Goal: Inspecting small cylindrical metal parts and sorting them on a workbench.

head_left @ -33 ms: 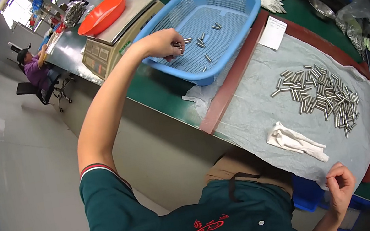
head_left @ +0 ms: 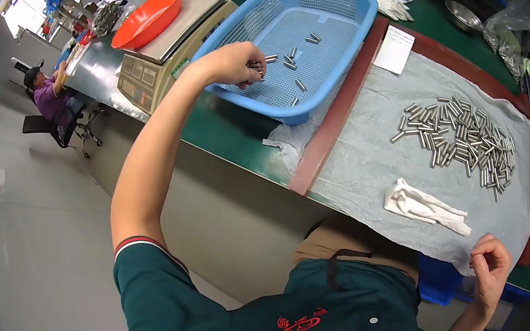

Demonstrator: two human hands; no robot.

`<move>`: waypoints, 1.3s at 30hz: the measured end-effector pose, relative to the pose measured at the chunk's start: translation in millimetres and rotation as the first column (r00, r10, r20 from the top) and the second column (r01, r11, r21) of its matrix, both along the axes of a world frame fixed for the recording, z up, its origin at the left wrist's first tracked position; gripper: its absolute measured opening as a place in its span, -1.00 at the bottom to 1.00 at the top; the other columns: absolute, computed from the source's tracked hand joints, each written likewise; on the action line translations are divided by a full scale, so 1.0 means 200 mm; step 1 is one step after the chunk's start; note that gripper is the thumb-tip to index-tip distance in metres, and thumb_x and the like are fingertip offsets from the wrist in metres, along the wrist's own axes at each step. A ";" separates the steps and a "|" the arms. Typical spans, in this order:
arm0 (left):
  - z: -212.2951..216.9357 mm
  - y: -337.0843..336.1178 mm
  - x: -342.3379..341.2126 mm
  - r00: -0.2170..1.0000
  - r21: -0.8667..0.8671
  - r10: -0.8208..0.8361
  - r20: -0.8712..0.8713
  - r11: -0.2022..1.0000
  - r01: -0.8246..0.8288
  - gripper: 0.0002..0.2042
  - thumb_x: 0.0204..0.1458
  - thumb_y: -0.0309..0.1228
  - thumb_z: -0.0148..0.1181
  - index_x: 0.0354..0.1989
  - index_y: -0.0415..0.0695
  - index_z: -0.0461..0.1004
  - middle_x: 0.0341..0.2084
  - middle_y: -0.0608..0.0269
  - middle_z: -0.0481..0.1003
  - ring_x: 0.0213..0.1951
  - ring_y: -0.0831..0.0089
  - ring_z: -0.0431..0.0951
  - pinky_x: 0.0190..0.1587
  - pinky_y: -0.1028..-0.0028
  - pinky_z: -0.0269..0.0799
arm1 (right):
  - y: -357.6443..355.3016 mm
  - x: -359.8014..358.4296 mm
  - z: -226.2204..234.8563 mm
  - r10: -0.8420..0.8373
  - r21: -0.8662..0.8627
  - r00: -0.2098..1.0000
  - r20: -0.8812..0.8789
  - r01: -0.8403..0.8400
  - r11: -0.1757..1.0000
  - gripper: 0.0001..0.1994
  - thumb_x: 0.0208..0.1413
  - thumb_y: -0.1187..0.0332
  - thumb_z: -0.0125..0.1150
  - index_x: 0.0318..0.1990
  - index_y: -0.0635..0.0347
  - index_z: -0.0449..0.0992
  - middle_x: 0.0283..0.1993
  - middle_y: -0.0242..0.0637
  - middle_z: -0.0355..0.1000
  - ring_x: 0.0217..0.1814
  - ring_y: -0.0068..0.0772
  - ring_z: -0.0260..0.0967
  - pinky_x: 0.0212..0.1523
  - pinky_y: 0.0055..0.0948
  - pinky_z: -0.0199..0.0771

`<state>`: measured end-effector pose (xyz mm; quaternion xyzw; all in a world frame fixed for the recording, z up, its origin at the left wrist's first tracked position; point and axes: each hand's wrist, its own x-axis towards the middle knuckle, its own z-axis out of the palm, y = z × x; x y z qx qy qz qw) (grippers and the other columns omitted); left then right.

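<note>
Few metal pins [head_left: 290, 64] are lying in the blue basket [head_left: 352, 13] so far — under a dozen, scattered over its mesh floor. Most are waiting in the loose pile of pins [head_left: 462, 141] on the grey sheet [head_left: 362, 164] that is covering the right part of the table [head_left: 225, 130].

Left hand [head_left: 234, 65] is reaching over the basket's near rim, fingers curled around a small bunch of pins whose ends are poking out toward the basket floor — its grip is closed on them, not yet released.

Right hand [head_left: 491, 266] is hanging at the sheet's near edge, thumb and fingertips pinched together; whether the grip is holding a pin or a fold of the sheet, I cannot tell (too small).

White cloth [head_left: 424, 207] is lying crumpled between the pile and the right hand, untouched.

Judging by the two heaps, the moving of pins from sheet to basket is looking early — the bulk is remaining on the sheet.

Orange tray [head_left: 144, 18] is sitting on a weighing scale [head_left: 177, 48] just beyond the basket.
</note>
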<state>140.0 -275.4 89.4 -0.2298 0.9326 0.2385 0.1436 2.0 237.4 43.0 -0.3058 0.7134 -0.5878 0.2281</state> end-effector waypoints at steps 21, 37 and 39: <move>-0.07 0.00 -0.03 0.970 -0.177 -0.243 -0.015 0.955 0.237 -0.85 -0.07 -0.46 0.21 -0.31 -0.21 0.51 -0.43 0.07 0.52 -0.27 0.18 0.51 -0.20 0.28 0.37 | -0.22 -0.15 0.03 -0.007 0.134 0.999 -0.048 0.013 0.991 -0.97 0.05 0.55 0.07 -0.41 0.28 0.37 -0.47 -0.36 0.22 -0.50 -0.63 0.14 -0.49 -0.68 0.12; 0.15 0.47 0.39 0.598 -0.370 -0.083 -0.797 0.850 -0.376 -0.93 -0.11 -0.67 0.19 -0.43 -0.32 0.45 -0.55 0.18 0.46 -0.49 0.44 0.47 -0.37 0.56 0.37 | -0.06 -0.26 0.03 -0.067 0.067 0.988 -0.142 0.077 0.995 -0.98 0.03 0.57 0.10 -0.40 0.30 0.40 -0.48 -0.40 0.23 -0.49 -0.66 0.13 -0.47 -0.68 0.09; 0.14 0.56 0.50 0.593 -0.402 -0.067 -0.802 0.796 -0.453 -0.93 -0.11 -0.69 0.19 -0.43 -0.33 0.46 -0.54 0.18 0.47 -0.48 0.47 0.47 -0.37 0.57 0.37 | -0.01 -0.28 0.02 -0.092 0.087 0.978 -0.188 0.110 0.990 -0.99 0.04 0.57 0.09 -0.40 0.30 0.40 -0.48 -0.40 0.22 -0.49 -0.67 0.12 -0.46 -0.68 0.09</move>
